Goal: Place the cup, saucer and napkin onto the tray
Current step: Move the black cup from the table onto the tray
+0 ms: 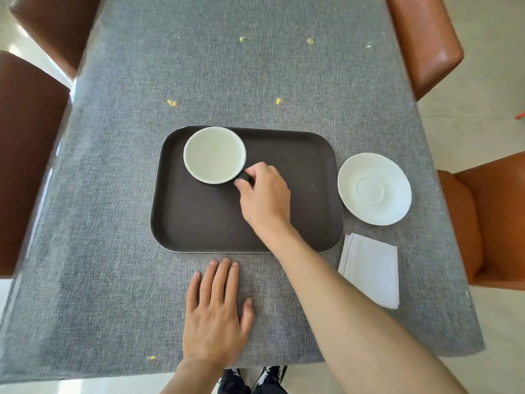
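A grey cloth-covered table (255, 81) fills the view, with brown leather chairs (423, 41) drawn up along its left and right sides. At its middle sits the dark rectangular tray (199, 223), its long side running left to right, bare apart from its far-left corner. There the cup (214, 158) stands upright, dark outside and pale inside, its rim overlapping the tray's far edge in this view, though it appears to rest inside the lip. The right hand (262, 194) reaches across the tray from the near right, fingers pinched on the cup's dark handle (243, 177), which points to the near right. The left hand (217, 314) lies flat on the cloth just near of the tray, fingers spread and holding nothing. Just right of the tray, on the cloth, lies the white saucer (374, 189), and nearer than it, beside the tray's near-right corner, the folded white napkin (370, 270); both are off the tray. The step in hand looks like setting the cup down, so roughly a third of the task seems done. To finish it well, the cup's base should sit fully flat on the tray floor, clear of the raised rim, before the fingers let go of the handle; the hand should then draw straight back without dragging the handle sideways. Leaving the tray's right half free would give the saucer and napkin room.
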